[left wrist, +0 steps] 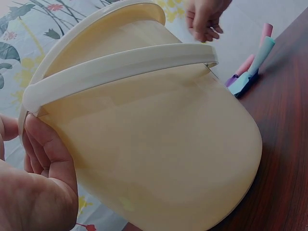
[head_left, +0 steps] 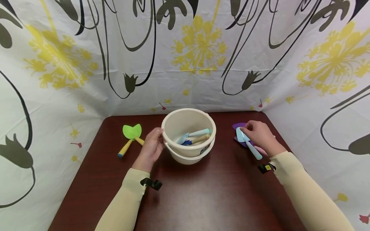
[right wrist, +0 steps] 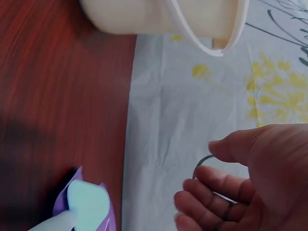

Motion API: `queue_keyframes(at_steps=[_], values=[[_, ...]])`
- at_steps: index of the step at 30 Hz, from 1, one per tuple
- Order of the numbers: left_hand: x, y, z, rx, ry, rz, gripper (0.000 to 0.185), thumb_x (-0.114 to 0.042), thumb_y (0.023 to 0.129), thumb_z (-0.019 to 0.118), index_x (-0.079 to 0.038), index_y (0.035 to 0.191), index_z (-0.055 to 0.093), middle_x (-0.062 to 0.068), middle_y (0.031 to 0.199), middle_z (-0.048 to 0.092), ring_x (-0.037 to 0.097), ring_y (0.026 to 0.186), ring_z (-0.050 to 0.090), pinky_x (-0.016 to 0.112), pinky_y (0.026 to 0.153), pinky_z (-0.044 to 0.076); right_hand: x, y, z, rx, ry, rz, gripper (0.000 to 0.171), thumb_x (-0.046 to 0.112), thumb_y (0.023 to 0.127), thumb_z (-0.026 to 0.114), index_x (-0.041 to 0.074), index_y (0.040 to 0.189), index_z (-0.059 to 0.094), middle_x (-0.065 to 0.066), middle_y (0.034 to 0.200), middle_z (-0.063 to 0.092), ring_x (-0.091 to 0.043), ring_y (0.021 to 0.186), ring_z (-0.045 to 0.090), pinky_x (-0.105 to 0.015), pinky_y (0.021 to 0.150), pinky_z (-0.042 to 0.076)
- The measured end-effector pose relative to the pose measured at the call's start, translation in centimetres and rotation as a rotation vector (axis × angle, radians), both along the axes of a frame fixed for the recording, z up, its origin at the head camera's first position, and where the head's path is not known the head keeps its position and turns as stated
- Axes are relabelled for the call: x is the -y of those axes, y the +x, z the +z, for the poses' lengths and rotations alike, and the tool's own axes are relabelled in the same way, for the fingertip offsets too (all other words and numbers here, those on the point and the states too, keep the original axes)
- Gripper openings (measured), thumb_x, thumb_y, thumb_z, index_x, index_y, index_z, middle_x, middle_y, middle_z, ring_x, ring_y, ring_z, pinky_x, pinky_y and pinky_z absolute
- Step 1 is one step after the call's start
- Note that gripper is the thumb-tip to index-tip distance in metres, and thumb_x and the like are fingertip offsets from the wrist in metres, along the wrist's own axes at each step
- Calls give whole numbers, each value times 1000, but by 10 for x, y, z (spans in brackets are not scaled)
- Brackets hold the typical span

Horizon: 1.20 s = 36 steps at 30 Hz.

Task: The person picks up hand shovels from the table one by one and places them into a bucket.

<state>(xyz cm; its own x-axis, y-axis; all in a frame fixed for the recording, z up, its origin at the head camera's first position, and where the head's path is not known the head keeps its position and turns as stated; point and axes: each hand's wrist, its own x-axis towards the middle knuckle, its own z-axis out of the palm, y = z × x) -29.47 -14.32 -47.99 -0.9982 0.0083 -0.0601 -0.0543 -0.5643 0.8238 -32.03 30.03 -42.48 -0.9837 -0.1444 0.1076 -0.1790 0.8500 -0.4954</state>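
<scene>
Head view: cream bucket (head_left: 188,136) sits mid-surface (head_left: 185,192), handle down at the front. Inside it: toy tools w/ blue and tan handles (head_left: 195,138). Left hand (head_left: 151,148) on the bucket's left side, fingers curled against the rim/wall. Right hand (head_left: 260,136) at the right of the surface, over a light blue spade (head_left: 248,142) lying on a purple spade (head_left: 241,136); fingertips at the blue blade, grasp cannot be told here. Green spade (head_left: 130,136) w/ yellow handle lies left of the bucket, apart from it.

Left wrist view: fingers (left wrist: 45,149) wrapped at the bucket (left wrist: 159,144) rim by the handle joint. Blue and purple spades (left wrist: 250,72) beyond, right hand (left wrist: 204,19) above them.

Right wrist view: right hand (right wrist: 255,183) fingers loosely curled, holding nothing; blue spade (right wrist: 86,207) just beside, not touching.
</scene>
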Motion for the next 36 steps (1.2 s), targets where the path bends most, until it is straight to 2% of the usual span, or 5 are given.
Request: queue_keyframes(at_steps=[7,15,21,27,36], values=[[1,-1,1,8,5,0,13,-11,108,58,0,103,63,3,86,57,15,74,54,24,67,48,-20,5,-22,75,129,-34,41,40,108,69,-1,108,69,-12,90,69,-30,81,60,-66,83,45],[1,1,2,13,-13,-8,15,-13,109,59,2,107,61,4,88,56,15,76,54,25,69,48,-28,14,-50,192,204,-85,39,36,103,74,8,79,61,-3,66,55,-21,61,55,-36,55,43],[1,1,2,7,-10,-15,14,-12,109,58,1,107,62,3,88,57,16,77,54,25,69,48,-29,19,-65,177,253,-128,38,34,101,76,0,97,61,-13,81,60,-30,71,57,-45,62,48],[3,1,2,10,-10,-14,15,-13,109,59,1,108,62,3,89,57,16,77,54,25,69,48,-26,15,-74,189,292,-172,44,29,99,78,-9,114,61,-25,100,66,-42,83,64,-71,69,56],[2,1,1,6,-1,-9,15,-14,108,60,0,106,63,3,86,56,15,75,54,25,68,48,-25,15,-81,78,349,-134,29,16,95,79,-7,96,61,-24,87,64,-44,78,66,-65,66,57]])
